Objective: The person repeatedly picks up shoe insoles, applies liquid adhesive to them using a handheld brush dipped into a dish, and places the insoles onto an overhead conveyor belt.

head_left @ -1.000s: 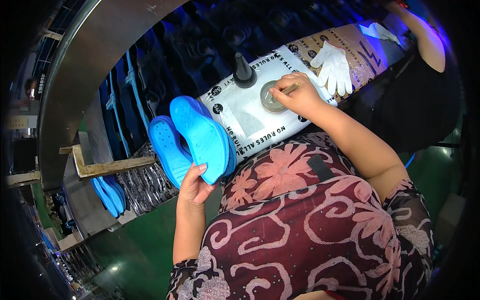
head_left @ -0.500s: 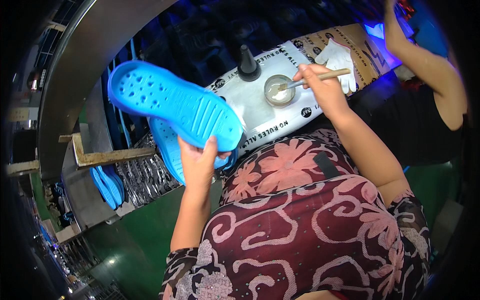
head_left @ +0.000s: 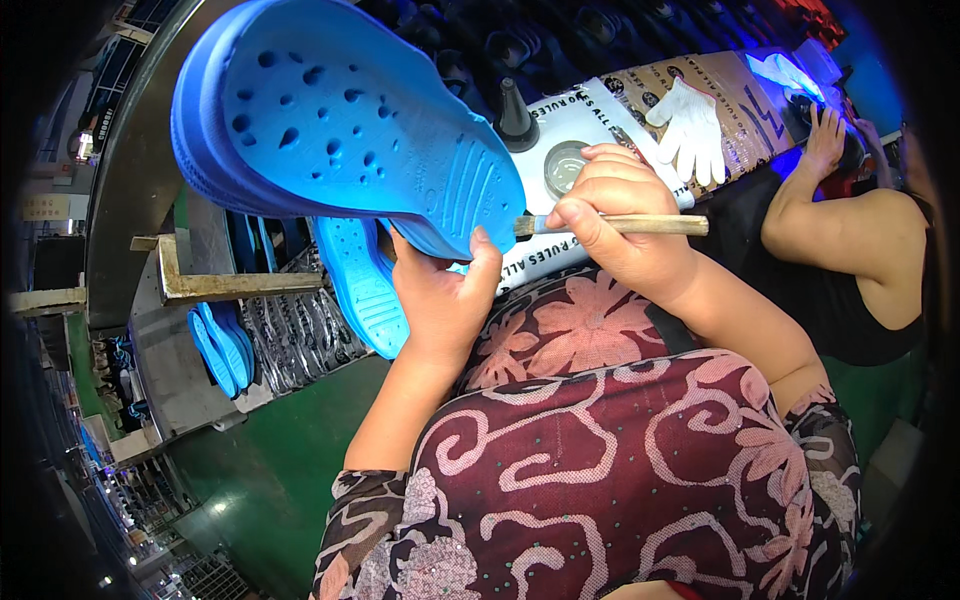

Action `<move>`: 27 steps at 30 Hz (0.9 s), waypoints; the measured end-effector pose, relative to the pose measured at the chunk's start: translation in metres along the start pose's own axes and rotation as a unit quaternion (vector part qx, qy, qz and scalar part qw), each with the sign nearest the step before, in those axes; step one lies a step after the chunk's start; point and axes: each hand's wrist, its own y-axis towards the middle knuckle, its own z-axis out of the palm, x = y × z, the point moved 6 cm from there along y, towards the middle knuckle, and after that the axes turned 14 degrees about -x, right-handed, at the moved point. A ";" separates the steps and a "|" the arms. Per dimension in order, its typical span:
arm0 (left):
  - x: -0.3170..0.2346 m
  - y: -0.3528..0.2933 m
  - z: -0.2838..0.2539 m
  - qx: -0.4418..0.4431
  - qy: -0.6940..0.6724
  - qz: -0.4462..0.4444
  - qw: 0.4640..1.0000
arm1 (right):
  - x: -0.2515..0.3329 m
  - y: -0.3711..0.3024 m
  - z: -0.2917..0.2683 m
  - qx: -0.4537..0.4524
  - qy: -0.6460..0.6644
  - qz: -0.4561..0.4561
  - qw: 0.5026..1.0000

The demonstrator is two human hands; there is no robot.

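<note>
A blue shoe sole (head_left: 340, 130) with holes and ridges is held up at its narrower end by my left hand (head_left: 447, 290), thumb on top and fingers beneath. My right hand (head_left: 630, 220) is closed around the wooden handle of a brush (head_left: 640, 224). The brush tip is at the right edge of the sole, touching it or very near. Behind my right hand, partly covered by it, is a small round cup (head_left: 565, 168). A black cone-shaped bottle (head_left: 515, 118) stands beside the cup. Under the raised sole lies another blue sole (head_left: 365, 290).
A white glove (head_left: 690, 130) lies on brown cardboard (head_left: 745, 110) to the right. A wooden bracket (head_left: 230, 287) juts out at the left, near more blue soles (head_left: 222, 345). Dark shoe-like shapes fill the far side. Another person (head_left: 840, 230) works at the right.
My right hand has brought the brush out of the cup and leftward to the sole's edge. The sole has been lifted closer and tilted up by my left hand.
</note>
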 end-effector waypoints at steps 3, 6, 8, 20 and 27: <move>-0.005 0.000 0.000 0.008 0.006 0.062 0.998 | 0.002 -0.002 0.000 0.001 -0.033 -0.014 0.999; -0.002 -0.002 -0.005 -0.034 0.001 0.069 0.997 | -0.003 -0.002 -0.008 0.009 -0.063 0.006 0.998; -0.001 -0.003 -0.006 -0.032 0.002 0.070 0.997 | -0.005 0.000 -0.010 0.008 -0.065 0.052 0.996; -0.002 -0.004 -0.007 -0.031 0.016 0.121 0.992 | 0.001 0.001 -0.008 0.014 -0.086 -0.032 0.996; -0.004 -0.003 -0.003 -0.045 0.007 0.111 0.993 | 0.001 -0.003 0.000 0.040 -0.054 -0.045 0.997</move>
